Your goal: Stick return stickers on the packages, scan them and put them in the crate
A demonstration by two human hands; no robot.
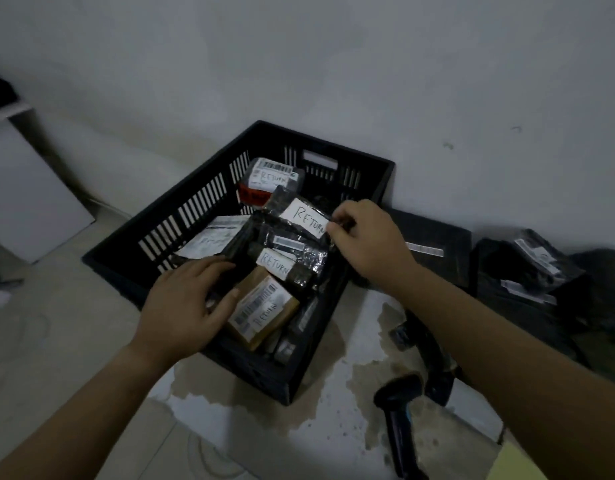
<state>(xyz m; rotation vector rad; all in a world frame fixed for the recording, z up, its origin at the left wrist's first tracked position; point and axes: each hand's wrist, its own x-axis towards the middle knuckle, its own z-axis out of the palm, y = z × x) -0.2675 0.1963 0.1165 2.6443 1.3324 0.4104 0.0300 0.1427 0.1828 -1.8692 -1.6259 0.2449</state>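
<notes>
Right hand (pixel 364 233) is over the black crate (pixel 167 202), fingertips pinched on the far edge of a black bagged package (pixel 292 244), right beside its white RETURN sticker (pixel 304 216). The package lies on top of the pile inside the crate, tilted a little. Left hand (pixel 188 303) is flat and relaxed at the crate's near side, fingers straight and holding nothing, thumb against a brown box (pixel 264 310) that also carries a RETURN mark.

This looks like the placing step, and here's how to finish it well: lower the bag flat, sticker and barcode side up, so it doesn't slide down between the others. The plastic is slick and floppy, so let go only once it lies settled. The left hand can steady the brown box so the pile doesn't shift.

Out on the stained floor, the barcode scanner (pixel 399 396) lies near the right forearm. Two more black packages (pixel 434 244) wait just right of the crate, no RETURN sticker visible on them. My read: several done, at least those two to go.
</notes>
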